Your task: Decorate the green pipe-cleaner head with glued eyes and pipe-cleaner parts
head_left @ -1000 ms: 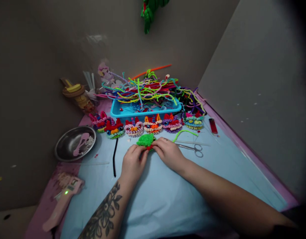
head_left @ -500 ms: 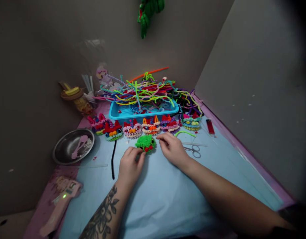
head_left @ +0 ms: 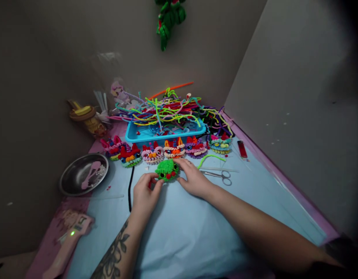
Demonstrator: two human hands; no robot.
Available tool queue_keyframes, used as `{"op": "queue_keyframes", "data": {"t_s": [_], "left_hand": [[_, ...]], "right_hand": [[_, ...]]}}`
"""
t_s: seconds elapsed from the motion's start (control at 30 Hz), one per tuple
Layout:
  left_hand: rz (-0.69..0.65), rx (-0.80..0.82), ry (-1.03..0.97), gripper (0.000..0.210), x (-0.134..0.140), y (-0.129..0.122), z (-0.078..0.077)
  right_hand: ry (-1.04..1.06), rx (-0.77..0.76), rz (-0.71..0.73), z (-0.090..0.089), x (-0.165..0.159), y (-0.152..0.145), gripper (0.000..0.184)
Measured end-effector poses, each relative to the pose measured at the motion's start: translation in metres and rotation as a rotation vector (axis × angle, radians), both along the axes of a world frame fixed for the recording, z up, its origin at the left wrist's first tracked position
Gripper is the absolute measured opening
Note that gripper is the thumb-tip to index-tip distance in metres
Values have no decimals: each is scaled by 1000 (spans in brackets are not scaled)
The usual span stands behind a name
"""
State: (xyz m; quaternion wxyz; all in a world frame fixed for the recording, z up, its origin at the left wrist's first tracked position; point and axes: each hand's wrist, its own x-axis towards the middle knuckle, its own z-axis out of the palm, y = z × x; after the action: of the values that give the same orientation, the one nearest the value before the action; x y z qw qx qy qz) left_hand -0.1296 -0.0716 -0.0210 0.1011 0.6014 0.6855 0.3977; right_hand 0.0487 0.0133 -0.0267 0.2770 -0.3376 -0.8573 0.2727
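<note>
A small green pipe-cleaner animal head (head_left: 166,167), with black eyes and red pieces at its front, sits on the blue cover between my hands. At its left edge, my left hand (head_left: 145,192) grips it with thumb and fingertips. My right hand (head_left: 194,179) curves around its right side, fingers on the upper edge and thumb low. Behind it stand several finished-looking colorful heads, among them an orange-and-cream one (head_left: 174,148) and a pink one (head_left: 153,154). Scissors (head_left: 218,176) and a bright green pipe cleaner (head_left: 211,157) lie right of my right hand.
A blue tray (head_left: 164,136) heaped with pipe cleaners (head_left: 167,110) stands at the back. On the left are a metal bowl (head_left: 68,172), a pink glue gun (head_left: 68,244) and a black pipe cleaner (head_left: 130,192). A red lighter (head_left: 242,148) lies at right; a cup (head_left: 88,118) stands back left.
My right hand has opened from a pinch beside the green head and moved in around its right side. My left hand has shifted to its left edge. The view has shifted slightly.
</note>
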Motion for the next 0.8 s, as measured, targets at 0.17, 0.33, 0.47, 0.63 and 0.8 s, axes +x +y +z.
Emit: {"op": "queue_keyframes", "data": {"t_s": [0.17,0.33,0.47,0.63,0.8], "left_hand": [[-52,17,10,14,7,1,1],[-75,16,-1,12,6,0,0],[-94,16,-1,12,4,-1,-3],[-108,6,-4,13,5,-1,-3],[-127,8,-14,13,4,0,-3]], "right_hand": [[44,-43,20,2,-4,-5,64],[57,-60,22,6,-7,-11,56],[82,-46,-25,7,-10,-11,43],[92,-44,-62,3,-14,-9,38],[108,-53,-63,0,-14,-8,38]]}}
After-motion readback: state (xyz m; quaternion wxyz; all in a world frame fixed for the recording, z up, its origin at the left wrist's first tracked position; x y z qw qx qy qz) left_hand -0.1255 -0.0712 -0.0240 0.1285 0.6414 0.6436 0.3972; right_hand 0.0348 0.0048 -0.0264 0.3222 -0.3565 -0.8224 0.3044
